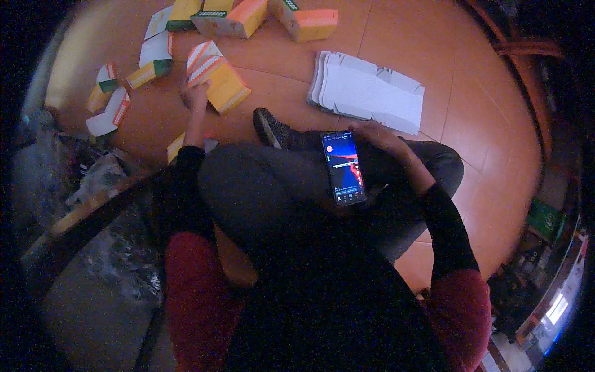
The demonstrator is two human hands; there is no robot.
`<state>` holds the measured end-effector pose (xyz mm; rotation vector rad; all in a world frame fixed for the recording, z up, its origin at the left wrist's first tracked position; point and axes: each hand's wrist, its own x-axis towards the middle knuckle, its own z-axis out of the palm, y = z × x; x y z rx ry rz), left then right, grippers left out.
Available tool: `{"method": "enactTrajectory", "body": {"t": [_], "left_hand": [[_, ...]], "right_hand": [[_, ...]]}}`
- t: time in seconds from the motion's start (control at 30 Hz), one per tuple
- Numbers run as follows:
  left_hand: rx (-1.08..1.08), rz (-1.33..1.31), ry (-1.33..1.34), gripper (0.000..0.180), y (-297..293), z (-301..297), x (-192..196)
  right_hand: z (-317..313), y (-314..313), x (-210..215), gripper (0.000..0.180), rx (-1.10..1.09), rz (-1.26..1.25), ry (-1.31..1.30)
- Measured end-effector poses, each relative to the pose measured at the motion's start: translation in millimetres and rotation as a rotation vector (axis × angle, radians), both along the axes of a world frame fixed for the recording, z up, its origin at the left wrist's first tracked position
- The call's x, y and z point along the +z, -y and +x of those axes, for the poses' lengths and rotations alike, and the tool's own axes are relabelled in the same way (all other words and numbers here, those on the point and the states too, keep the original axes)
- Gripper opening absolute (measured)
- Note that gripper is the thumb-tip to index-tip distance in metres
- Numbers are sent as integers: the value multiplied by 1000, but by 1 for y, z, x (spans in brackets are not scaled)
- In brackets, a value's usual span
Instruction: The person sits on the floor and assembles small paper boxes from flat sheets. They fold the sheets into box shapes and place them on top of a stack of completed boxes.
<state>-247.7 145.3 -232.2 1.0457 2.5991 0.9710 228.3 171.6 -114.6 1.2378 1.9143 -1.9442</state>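
I sit on an orange tiled floor [471,105] with my legs folded. My right hand [375,136] holds a black smartphone [343,167] with a lit screen above my knee. My left hand [197,96] reaches forward to a yellow and orange folded carton [221,84] lying on the floor and touches its near edge; whether the fingers grip it I cannot tell. My shoe [271,128] points toward that carton.
Several more yellow, orange and green cartons [232,17] lie scattered at the far side and to the left. A stack of flat white cardboard blanks [367,90] lies ahead on the right. Crumpled plastic and clutter [93,180] sit at my left; shelves [551,273] at right.
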Motion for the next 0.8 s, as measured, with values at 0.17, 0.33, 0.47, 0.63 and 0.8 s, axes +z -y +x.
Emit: {"method": "enactTrajectory", "body": {"t": [0.17,0.33,0.47,0.63,0.8], "left_hand": [[22,256,310,48,-3,-12,-21],[27,213,838,46,-10,-9,-10],[-54,195,973,43,4,-32,-3],[-142,272,1208,45,5,31,84],[-67,-20,630,53,58,-36,40]], "right_hand": [[-6,-1,-27,40,-66,10,70],[-10,-3,14,35,-352,-249,-8],[18,-51,53,31,-566,-53,-158],[177,-129,70,27,-771,394,-194],[323,-127,36,30,-480,808,159]]}}
